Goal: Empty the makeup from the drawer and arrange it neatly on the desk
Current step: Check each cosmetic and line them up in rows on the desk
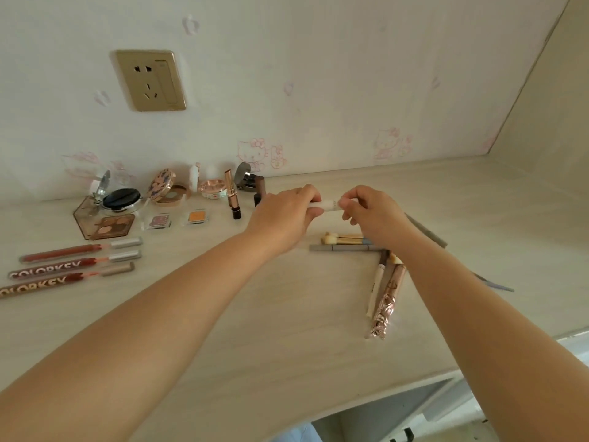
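Both hands meet near the middle of the pale wooden tabletop [287,330], a bit toward 12 o'clock. The left hand [282,215] and the right hand [369,215] hold one small white plastic makeup tube [328,205] between them, lying sideways just above the tabletop. The left fingers [314,199] are curled shut around one end. The right fingers [345,204] pinch the other end. Only the middle of the tube shows.

The tube looks light, stiff and smooth, so it could slip or roll. I think a good place to hold it is around the middle, with the fingers on both sides, and then lay it down flat.

At 9 o'clock lie three long red lip gloss tubes [76,263] in a neat row. Past them, toward 10 and 11 o'clock, sit a brown clear eyeshadow box [106,226], round open powder cases [165,189] and a gold lipstick [232,196] standing up.

At 3 o'clock, just below the right hand, lies a messy bunch of little brushes [341,240], a grey pencil [344,248] and a shiny pink-gold tube [387,301]. These look like they need lining up. The drawer is not in view.
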